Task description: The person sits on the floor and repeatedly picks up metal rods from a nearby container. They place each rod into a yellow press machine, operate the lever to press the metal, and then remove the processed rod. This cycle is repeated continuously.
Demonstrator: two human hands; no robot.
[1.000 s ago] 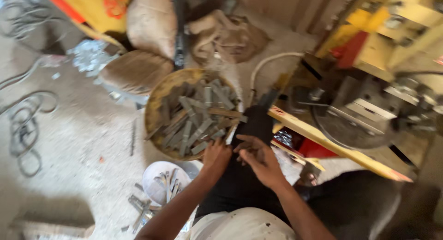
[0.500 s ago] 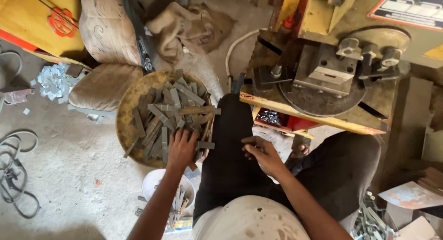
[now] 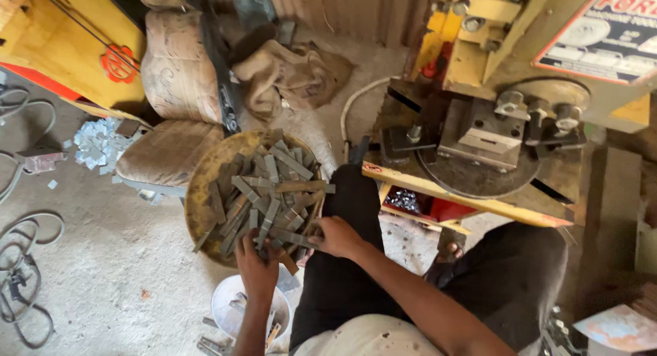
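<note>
A round yellow pan (image 3: pixel 198 192) on the floor holds a heap of several flat grey metal strips (image 3: pixel 270 192). My left hand (image 3: pixel 256 267) reaches into the pan's near edge, fingers closed around strips there. My right hand (image 3: pixel 337 236) rests at the pan's right rim beside my left knee, pinching one metal strip (image 3: pixel 291 237) that lies across the pile. I sit with black trousers, my legs spread either side of the machine base.
A yellow punch press (image 3: pixel 493 130) with a round steel bed stands at right. A white bucket (image 3: pixel 229 304) with metal parts sits below the pan. Stuffed sacks (image 3: pixel 178 75), a burlap bag (image 3: pixel 294 72), loose cut plates (image 3: pixel 99 144) and cables (image 3: pixel 27 274) lie on the concrete floor.
The view has tilted down and right, bringing the press into sight. Both hands have moved from my lap to the pan's near edge and onto the strips.
</note>
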